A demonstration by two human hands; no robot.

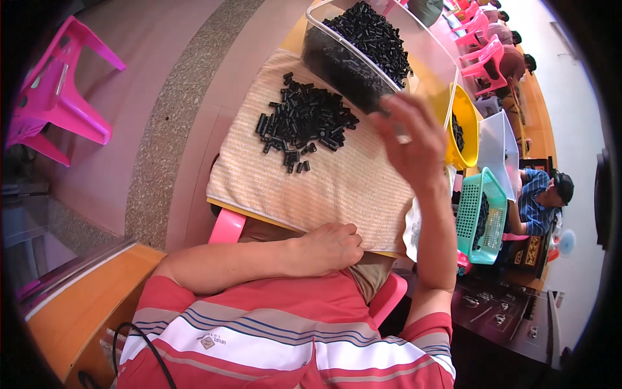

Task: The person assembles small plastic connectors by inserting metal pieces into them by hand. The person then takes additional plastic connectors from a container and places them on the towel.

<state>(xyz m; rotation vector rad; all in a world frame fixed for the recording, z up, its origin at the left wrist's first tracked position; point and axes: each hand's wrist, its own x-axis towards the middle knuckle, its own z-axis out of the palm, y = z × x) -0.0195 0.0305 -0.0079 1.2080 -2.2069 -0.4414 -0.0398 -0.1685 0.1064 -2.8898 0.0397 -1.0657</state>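
Though hands (330, 247) (418, 146) are near, black pile (304, 118) lies untouched.

Table (295, 40): yellow top, bare at the far left corner; a thin yellow strip also shows along the near left edge. Towel (285, 185), pale beige with faint stripes, covers most of the near part. On the towel, toward its far side: a loose pile of short black tubes (303, 117), lying at mixed angles, a few strays at the near margin. Clear bin (355, 54) stands just beyond the pile; base contact partly hidden.
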